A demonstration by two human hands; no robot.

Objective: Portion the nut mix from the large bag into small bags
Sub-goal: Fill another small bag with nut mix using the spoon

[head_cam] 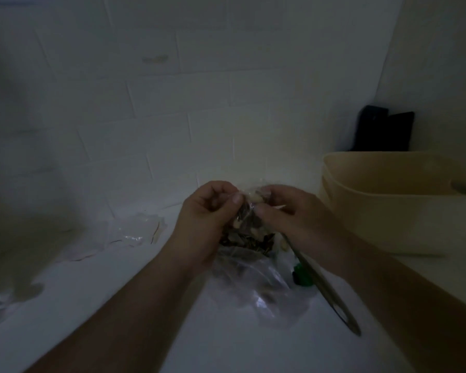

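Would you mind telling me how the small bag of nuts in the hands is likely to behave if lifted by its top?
The small bag of nuts looks like thin clear plastic, so it will probably sag and fold rather than hold its shape. Both the left hand and right hand pinch its top, suggesting slippery film. The nuts bulge low, so it should hang bottom-heavy.

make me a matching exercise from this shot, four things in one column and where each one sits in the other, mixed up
Things:
1. small clear plastic bag of nut mix
2. beige plastic tub
3. long grey metal utensil with a looped handle
4. small green object

Places:
A. on the counter at the far right
B. pinched at its top between the left hand and right hand
C. lying under the right forearm, handle end nearest the camera
D. on the counter just left of the utensil, beside crumpled clear plastic

Pairs: 1-B, 2-A, 3-C, 4-D
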